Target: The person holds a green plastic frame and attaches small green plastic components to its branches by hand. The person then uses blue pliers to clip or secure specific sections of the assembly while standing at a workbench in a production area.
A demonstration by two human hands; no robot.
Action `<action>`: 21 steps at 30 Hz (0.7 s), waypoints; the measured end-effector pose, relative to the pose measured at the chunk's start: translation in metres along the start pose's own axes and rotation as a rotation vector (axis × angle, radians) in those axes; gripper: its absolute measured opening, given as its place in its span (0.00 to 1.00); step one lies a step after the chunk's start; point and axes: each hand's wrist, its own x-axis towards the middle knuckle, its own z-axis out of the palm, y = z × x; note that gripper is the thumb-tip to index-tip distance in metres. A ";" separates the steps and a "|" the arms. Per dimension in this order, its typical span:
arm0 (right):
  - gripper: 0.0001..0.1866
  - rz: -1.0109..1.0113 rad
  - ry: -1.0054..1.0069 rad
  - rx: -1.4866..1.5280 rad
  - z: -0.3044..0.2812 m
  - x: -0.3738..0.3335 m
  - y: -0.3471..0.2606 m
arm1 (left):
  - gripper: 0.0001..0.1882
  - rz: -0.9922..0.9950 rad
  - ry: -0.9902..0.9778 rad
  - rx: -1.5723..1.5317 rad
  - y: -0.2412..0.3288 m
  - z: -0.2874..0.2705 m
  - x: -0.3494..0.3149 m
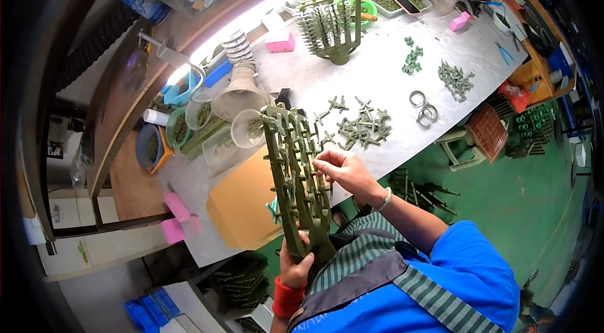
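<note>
My left hand [294, 267], with a red wristband, is closed round the lower end of an olive-green branched frame [288, 213]. Upright bars rise from its thick base, and many small stubby pieces stick out along them. At the frame's right side my right hand [343, 172] has its thumb and fingers pinched together; whatever is between them is too small to make out. Just beyond lies a loose pile of olive-green cross-shaped pieces [362, 127] on the grey-white worktable [277, 78]. A brown cardboard sheet [236, 198] lies left of the frame.
Another loaded green frame [340, 55] stands at the back. Metal rings [426, 114], small green parts [413, 59] and a grey-green heap [454, 80] lie rightward. A funnel-shaped duct [239, 91], tubs [179, 128] and pink blocks [280, 42] stand leftward and behind. A stool [462, 147] is right.
</note>
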 end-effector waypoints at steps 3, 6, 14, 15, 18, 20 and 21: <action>0.12 -0.002 0.002 -0.001 -0.001 0.001 0.000 | 0.37 -0.013 -0.008 -0.010 -0.001 0.000 -0.001; 0.11 -0.056 0.053 -0.015 0.001 0.002 -0.005 | 0.37 -0.032 -0.001 -0.023 -0.001 0.000 -0.002; 0.09 -0.251 0.186 0.067 0.001 0.006 -0.031 | 0.37 -0.060 -0.022 0.001 0.001 0.005 -0.004; 0.09 -0.266 0.215 0.019 -0.001 0.009 -0.032 | 0.37 -0.041 -0.013 0.007 0.002 0.007 -0.004; 0.09 -0.332 0.287 -0.197 -0.009 0.018 -0.030 | 0.19 -0.136 0.058 -0.023 0.008 0.011 -0.006; 0.09 -0.334 0.283 -0.206 -0.013 0.021 -0.028 | 0.19 -0.126 0.050 0.006 0.012 0.012 -0.005; 0.09 -0.301 0.236 -0.206 -0.013 0.022 -0.028 | 0.19 -0.119 0.041 0.034 0.013 0.013 -0.004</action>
